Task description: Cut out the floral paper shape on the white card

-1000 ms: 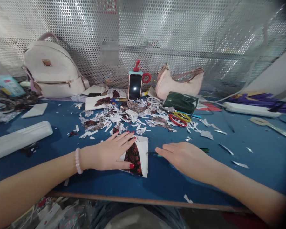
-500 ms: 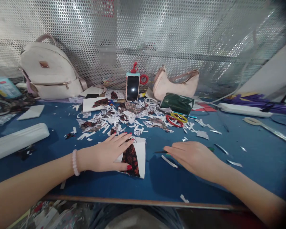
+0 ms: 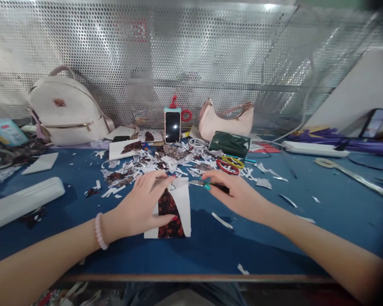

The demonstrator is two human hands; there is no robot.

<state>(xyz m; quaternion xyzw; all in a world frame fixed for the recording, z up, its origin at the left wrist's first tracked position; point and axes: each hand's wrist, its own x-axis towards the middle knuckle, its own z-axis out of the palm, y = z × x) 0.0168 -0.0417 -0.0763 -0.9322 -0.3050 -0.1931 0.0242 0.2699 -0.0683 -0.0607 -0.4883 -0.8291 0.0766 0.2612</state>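
Head view: left hand (image 3: pixel 140 208) lies on a white paper piece with a dark floral print (image 3: pixel 171 208), fingers half curled, thumb and fingertips pressing it flat on the blue table (image 3: pixel 274 246). The paper sits under and just right of that hand, near the table's front edge.

Right hand (image 3: pixel 239 193) is closed around a craft knife (image 3: pixel 199 183): fingers pinch the teal-tipped handle, and the blade points left toward the paper's top right corner, just beside it. Whether the tip touches the paper I cannot tell.

Beyond both hands is a heap of paper scraps (image 3: pixel 153 163). Beyond the right hand lie red and yellow scissors (image 3: pixel 228 163) and a dark green pouch (image 3: pixel 228 144). Farther back a phone (image 3: pixel 172 121) stands upright against the mesh wall. A white backpack (image 3: pixel 67 110) is well off behind the left hand, with a white tube (image 3: pixel 22 202) to that hand's left. A loose paper strip (image 3: pixel 221 220) lies just below the right wrist.

Step, as a judgement: lining up the blade to trim the paper along the print's edge. The next move calls for firm left-hand pressure, fingers kept clear of the cut line, and a steady pull of the blade.
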